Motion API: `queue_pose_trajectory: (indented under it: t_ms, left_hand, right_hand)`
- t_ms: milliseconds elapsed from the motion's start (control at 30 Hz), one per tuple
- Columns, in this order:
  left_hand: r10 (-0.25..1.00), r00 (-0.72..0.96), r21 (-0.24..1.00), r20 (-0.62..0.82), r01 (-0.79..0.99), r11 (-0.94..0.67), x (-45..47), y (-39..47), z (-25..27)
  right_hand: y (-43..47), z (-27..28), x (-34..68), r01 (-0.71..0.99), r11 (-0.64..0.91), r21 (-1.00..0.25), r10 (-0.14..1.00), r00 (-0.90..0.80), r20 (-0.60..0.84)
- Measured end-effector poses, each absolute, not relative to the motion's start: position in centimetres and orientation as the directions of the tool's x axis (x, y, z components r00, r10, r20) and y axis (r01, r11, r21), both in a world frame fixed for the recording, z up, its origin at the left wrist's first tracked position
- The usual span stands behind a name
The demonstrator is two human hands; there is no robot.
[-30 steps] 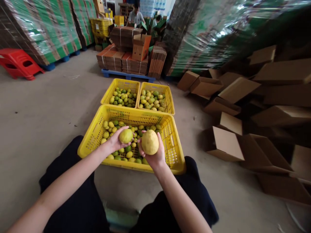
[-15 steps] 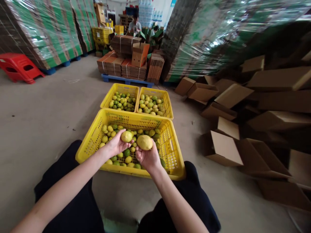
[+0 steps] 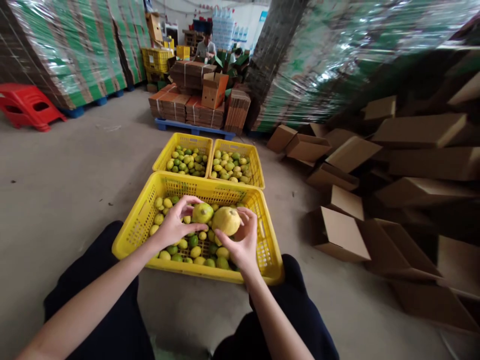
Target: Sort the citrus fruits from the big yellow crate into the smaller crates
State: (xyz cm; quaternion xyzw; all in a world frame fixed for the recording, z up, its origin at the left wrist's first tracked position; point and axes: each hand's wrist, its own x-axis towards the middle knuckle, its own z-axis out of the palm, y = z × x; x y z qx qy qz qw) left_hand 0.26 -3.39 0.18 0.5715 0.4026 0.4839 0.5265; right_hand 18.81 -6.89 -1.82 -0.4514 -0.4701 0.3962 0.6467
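Note:
Between the thumb and fingers of my left hand (image 3: 179, 223) is a yellow-green lemon (image 3: 203, 213), its end turned toward me. My right hand (image 3: 243, 241) grips a larger, paler yellow lemon (image 3: 226, 221) from the right side. The two fruits are side by side, close together or touching. Both hands are above a large yellow plastic crate (image 3: 129, 231) with slotted walls. Inside it lie several yellow and green lemons (image 3: 195, 251), partly hidden by my hands.
Two smaller yellow crates (image 3: 182, 138) of lemons adjoin the far side. Open cardboard boxes (image 3: 343, 232) lie piled at right. Flattened cartons (image 3: 174, 104) rest on a blue pallet (image 3: 194, 129); a person (image 3: 206, 47) is behind them. A red stool (image 3: 32, 106) stands at left.
Both hands have turned their lemons: the fruits now show their ends and sit closer together. My right hand's fingers have moved round to the right side of its lemon.

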Motion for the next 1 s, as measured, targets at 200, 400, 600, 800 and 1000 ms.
queue_pose_trajectory:
  t_ms: [200, 400, 600, 800, 1000]
  left_hand:
    - [0.960, 0.222, 0.981, 0.169, -0.133, -0.142, 0.4, -3.2, -0.3]
    - [0.966, 0.240, 0.971, 0.097, -0.237, -0.039, 0.4, -2.6, -1.2]
    - [0.974, 0.221, 0.936, -0.041, -0.333, 0.115, 0.7, -2.8, -1.4]
    - [0.988, 0.144, 0.976, -0.056, -0.201, 0.084, 2.3, -3.6, -3.4]
    - [0.977, 0.126, 0.955, -0.171, -0.223, 0.196, 2.5, -3.7, -4.7]
  right_hand:
    - [-6.7, -2.2, 20.5, 0.309, 0.483, -0.819, 0.815, 0.183, 0.550]
    - [-6.4, -1.7, 20.9, 0.215, 0.387, -0.897, 0.889, 0.170, 0.425]
    - [-6.2, -1.4, 20.6, -0.210, 0.139, -0.968, 0.983, 0.143, 0.111]
    - [-6.0, -3.4, 19.4, -0.190, -0.099, -0.977, 0.992, 0.057, -0.111]
    - [-5.9, -4.8, 17.2, -0.438, -0.257, -0.861, 0.961, -0.022, -0.276]
